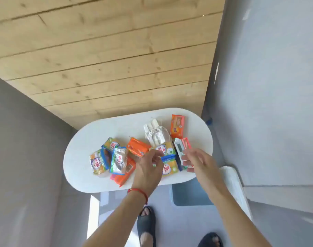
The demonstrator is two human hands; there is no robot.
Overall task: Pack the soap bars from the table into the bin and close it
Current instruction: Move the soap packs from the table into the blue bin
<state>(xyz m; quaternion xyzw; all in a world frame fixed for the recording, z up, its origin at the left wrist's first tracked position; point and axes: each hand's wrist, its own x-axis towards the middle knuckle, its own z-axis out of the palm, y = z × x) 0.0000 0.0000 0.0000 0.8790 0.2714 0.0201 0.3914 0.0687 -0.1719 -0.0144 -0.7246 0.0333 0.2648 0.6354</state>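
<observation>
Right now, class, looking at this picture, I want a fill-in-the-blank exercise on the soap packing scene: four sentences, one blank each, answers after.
1. The soap bars lie on a white ____ table.
2. The left wrist wears a ____ string bracelet.
3. The bin stands on the ____, below the table's edge.
4. Both hands, left hand and right hand, reach over the ____.

Answers: oval; red; floor; table

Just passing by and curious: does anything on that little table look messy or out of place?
The soap bars lie in a jumbled heap on the white table, overlapping at all angles. One orange packet sticks out over the table's near edge and could slip off. Nothing looks torn or spilled.
</observation>
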